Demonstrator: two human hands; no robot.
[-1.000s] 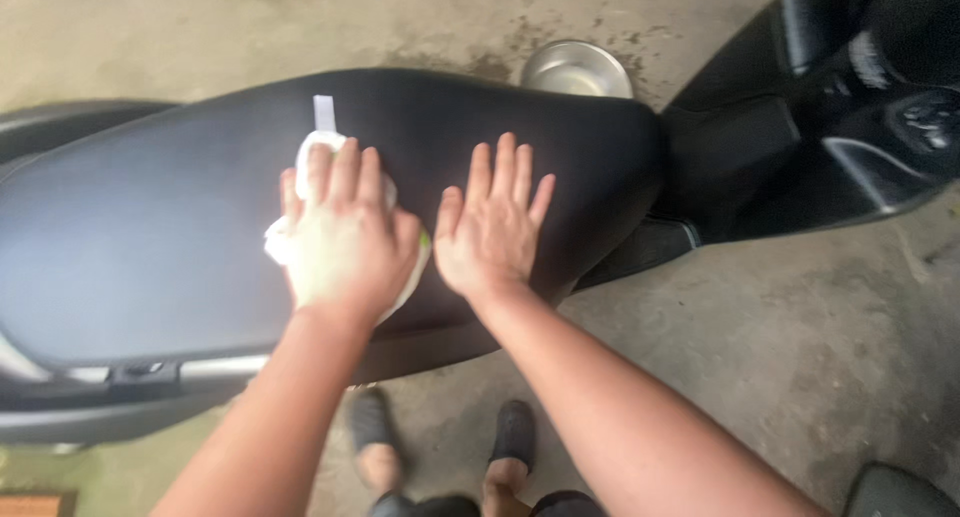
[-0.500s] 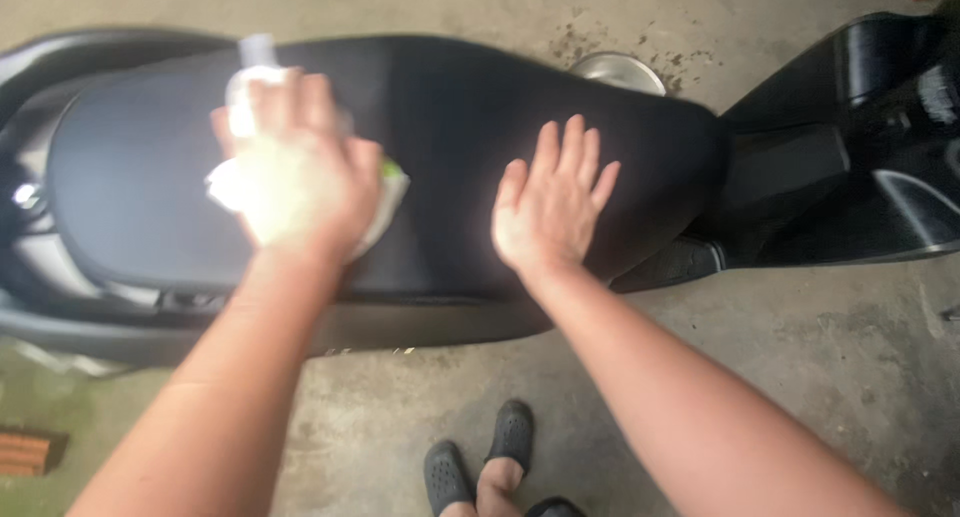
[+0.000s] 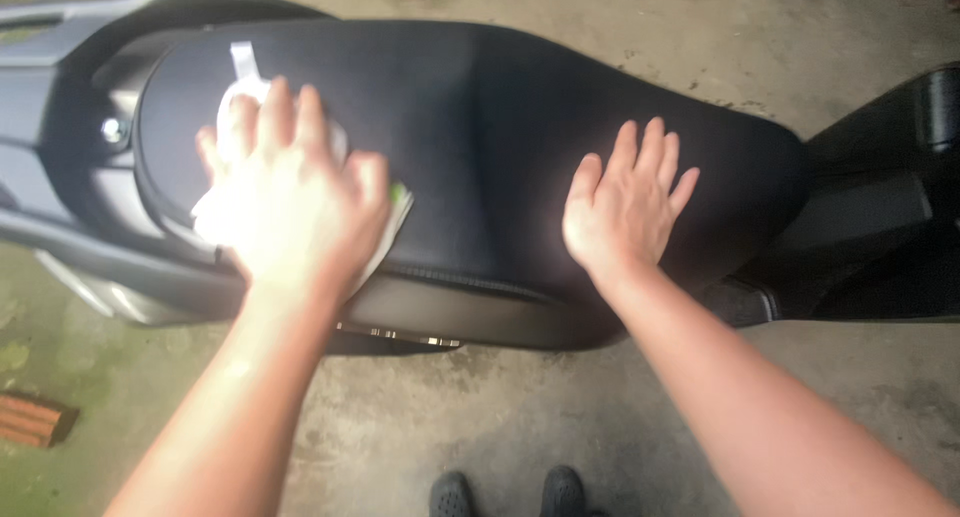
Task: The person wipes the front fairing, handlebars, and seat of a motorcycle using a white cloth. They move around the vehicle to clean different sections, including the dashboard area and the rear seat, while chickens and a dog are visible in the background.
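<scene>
A black scooter seat (image 3: 470,127) runs across the view. My left hand (image 3: 290,192) presses a pale cloth (image 3: 225,212) flat on the seat's left end, near a strip of light tape (image 3: 243,59). The cloth shows at the hand's edges, with a green bit by the thumb side. My right hand (image 3: 625,202) lies flat on the seat's right half, fingers spread, holding nothing.
The scooter's grey rear body (image 3: 60,147) is at the left, its black front footwell (image 3: 890,217) at the right. The floor is stained concrete (image 3: 560,417). A reddish brick (image 3: 32,419) lies at the lower left. My dark shoes (image 3: 505,495) show at the bottom.
My left hand has slid the cloth leftward along the seat toward its rear end. My right hand has stayed flat on the seat. The view has shifted left and closer.
</scene>
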